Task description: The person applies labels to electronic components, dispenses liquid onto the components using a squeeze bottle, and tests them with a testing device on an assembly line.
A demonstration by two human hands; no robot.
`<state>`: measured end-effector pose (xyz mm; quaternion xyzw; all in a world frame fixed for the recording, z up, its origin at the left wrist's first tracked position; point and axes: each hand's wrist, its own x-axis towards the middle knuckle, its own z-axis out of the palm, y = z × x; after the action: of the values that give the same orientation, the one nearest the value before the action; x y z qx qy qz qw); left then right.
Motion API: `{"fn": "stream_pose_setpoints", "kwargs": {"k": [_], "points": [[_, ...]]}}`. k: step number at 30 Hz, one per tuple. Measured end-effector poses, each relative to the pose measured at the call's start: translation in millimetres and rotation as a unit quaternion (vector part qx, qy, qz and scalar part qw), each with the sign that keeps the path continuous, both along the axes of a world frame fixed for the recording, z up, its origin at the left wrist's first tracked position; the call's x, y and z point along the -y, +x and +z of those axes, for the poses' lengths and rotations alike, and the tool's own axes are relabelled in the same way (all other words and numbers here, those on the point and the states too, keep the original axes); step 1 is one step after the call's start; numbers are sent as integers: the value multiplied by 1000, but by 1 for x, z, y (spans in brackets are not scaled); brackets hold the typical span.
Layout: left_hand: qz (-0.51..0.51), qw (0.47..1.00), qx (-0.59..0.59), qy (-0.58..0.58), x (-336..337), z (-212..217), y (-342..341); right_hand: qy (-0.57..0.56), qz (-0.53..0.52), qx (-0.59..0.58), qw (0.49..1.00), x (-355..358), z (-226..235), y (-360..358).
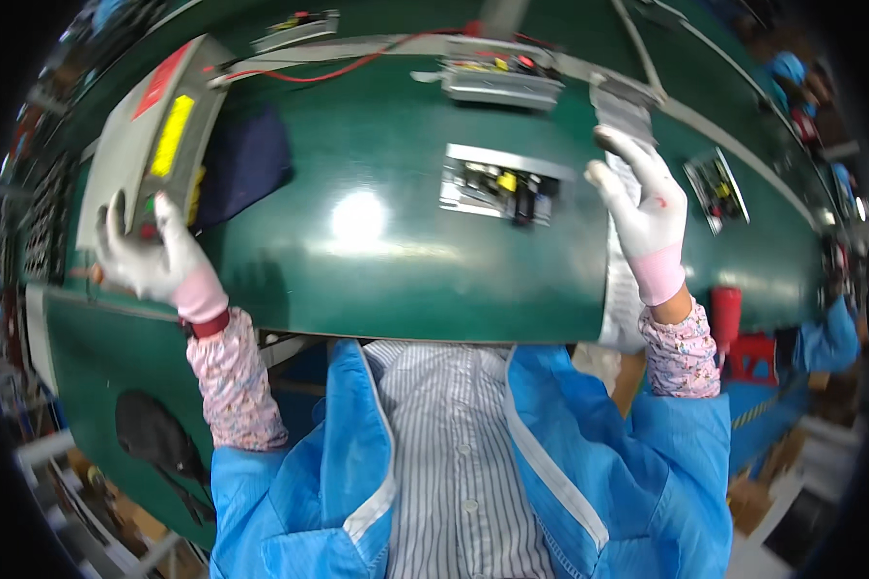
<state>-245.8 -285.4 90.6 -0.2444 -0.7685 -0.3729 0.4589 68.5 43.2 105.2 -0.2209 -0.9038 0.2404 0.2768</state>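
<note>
Overhead, the head view looked down on a green conveyor belt (377, 280) serving as the desk, its edges bowed by the lens. The left hand (150, 256), in a white glove with a pink cuff, rested at the near corner of a grey test box (154, 145) with a yellow panel and a red label; its fingers (116, 217) were curled about that corner, thumb up along the face — gripping or merely pressing, I could not tell. A dark blue cloth pad (246, 159) lay just beside the box. The right hand (647, 217), gloved alike, was raised with fingers spread wide, palm laid against a long silvery-grey strip (623, 261) that ran across the belt from the far rail to the near edge; it held nothing closed.

Between the hands, apart from both, sat an open circuit board in a metal tray (497, 188), with yellow and black parts standing up from it. A second such board (502, 82) lay farther off by red wires (328, 69), and a third (716, 188) to the right.

By my judgement the board would be light and stiff but fragile — best taken by the tray's metal rim, never by the upright parts. The box looked heavier and rigid, safe to grip at its corners.
</note>
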Motion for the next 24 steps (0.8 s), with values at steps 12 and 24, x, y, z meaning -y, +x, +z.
{"fn": "stream_pose_setpoints", "kwargs": {"k": [12,24], "points": [[-575,746,277,-190,-136,-26,174,-123,-428,103,889,77,-62,199],[-654,325,633,-256,-199,-42,257,-410,-321,-216,826,79,-74,195]]}}
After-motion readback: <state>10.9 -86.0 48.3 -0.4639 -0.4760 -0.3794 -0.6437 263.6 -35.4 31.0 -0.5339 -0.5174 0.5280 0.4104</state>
